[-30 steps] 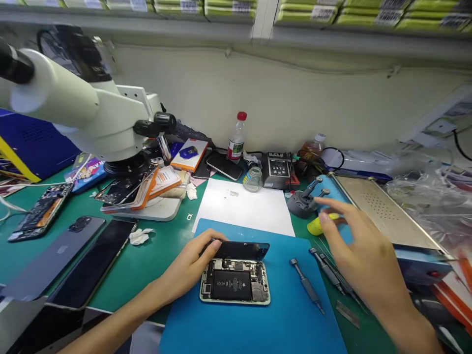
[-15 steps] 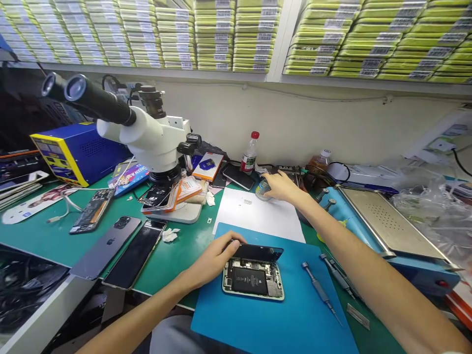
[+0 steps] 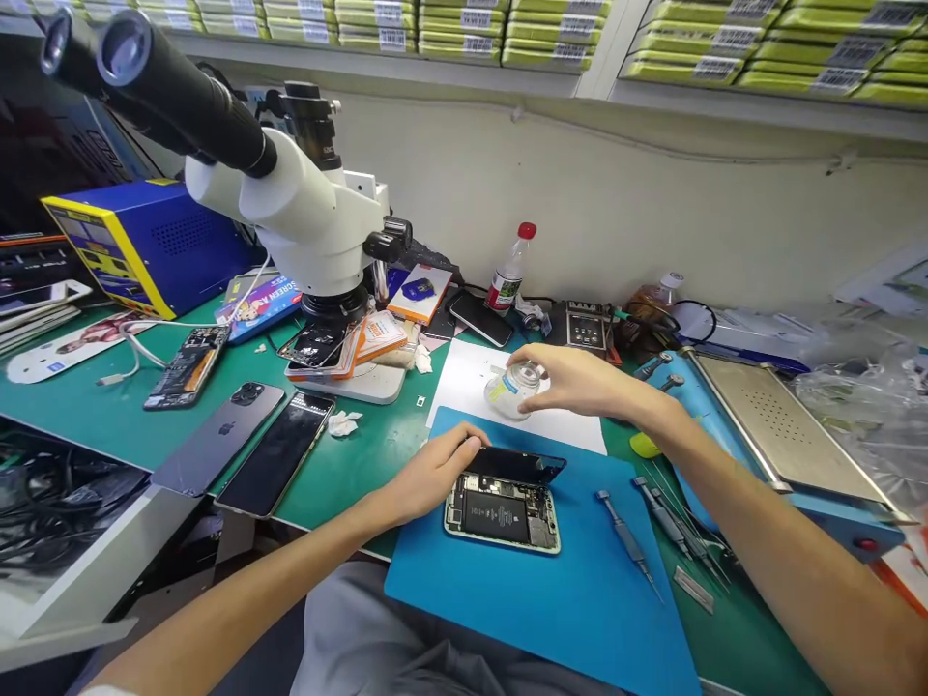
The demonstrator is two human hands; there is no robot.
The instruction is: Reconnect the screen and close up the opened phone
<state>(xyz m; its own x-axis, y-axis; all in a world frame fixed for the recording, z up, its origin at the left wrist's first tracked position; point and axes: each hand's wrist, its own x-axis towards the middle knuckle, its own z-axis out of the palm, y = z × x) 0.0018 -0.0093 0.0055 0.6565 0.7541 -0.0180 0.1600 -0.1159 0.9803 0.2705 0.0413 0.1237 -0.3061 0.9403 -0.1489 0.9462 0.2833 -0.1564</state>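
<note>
An opened phone (image 3: 503, 512) lies on a blue mat (image 3: 551, 590), its battery and boards showing, its dark screen (image 3: 523, 466) tilted up at the far edge. My left hand (image 3: 427, 474) rests at the phone's left side, fingers curled against the raised screen. My right hand (image 3: 576, 379) grips a small clear glass jar (image 3: 511, 389) from above, over the white paper sheet (image 3: 471, 382) just beyond the mat.
A white microscope (image 3: 290, 213) stands at the left with broken screens under it. Two phones (image 3: 246, 449) lie face down on the green bench. Screwdrivers and tweezers (image 3: 652, 532) lie right of the mat. A metal heating plate (image 3: 775, 435), bottle (image 3: 511, 271) and blue box (image 3: 145, 242) are at the back.
My right hand went from the tools on the right to the glass jar at the back, took hold of it and drew it nearer over the paper. My left hand stayed at the phone.
</note>
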